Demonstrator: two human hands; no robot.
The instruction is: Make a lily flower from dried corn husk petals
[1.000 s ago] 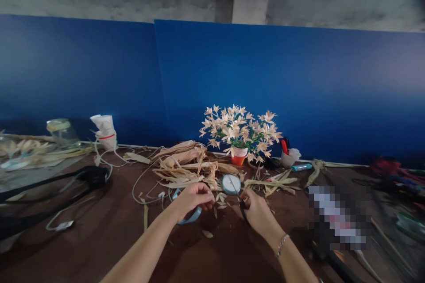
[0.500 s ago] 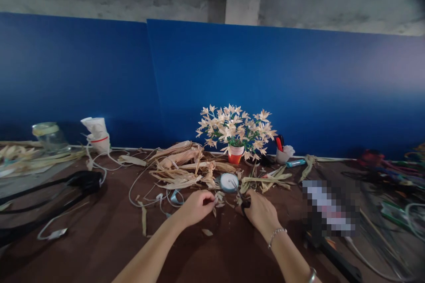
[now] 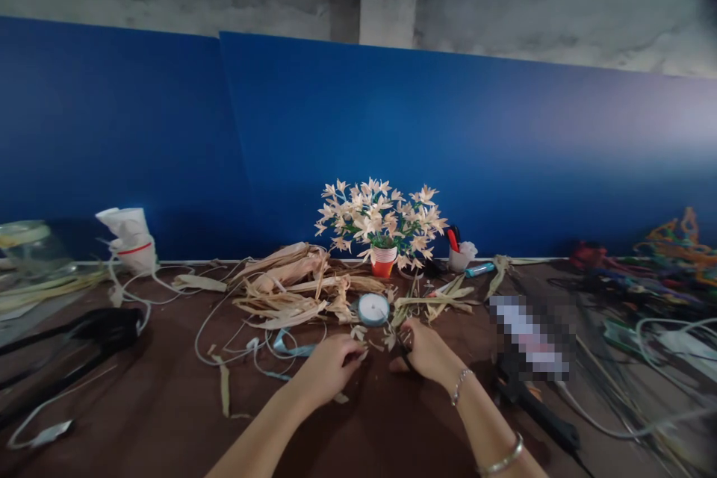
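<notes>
Blue panelling (image 3: 358, 134) stretches across most of my feed, and in front of it I see a brown table (image 3: 392, 433). Over the middle of the table spreads a heap of dry husks (image 3: 285, 280); just right of it, pale flowers (image 3: 381, 216) stand upright in an orange and white cup (image 3: 384, 263). Nearer the camera, two bare hands work close to each other but apart. On my screen the right hand (image 3: 429, 352) has its fingers curled around the dark handles of the scissors (image 3: 404, 352), which sit in that hand near the front of the husks; so much of them is covered that I cannot tell how far apart the blades are. Opposite, the left hand (image 3: 333, 363) has thumb and forefinger drawn together at the tips, and I cannot tell from here whether they pinch anything. A light blue ribbon (image 3: 299, 349) lies loosely on the table beyond that hand. Beyond the gap between the hands I make out a round white reel (image 3: 373, 308), with small pale scraps (image 3: 358, 332) lying just in front of it.
</notes>
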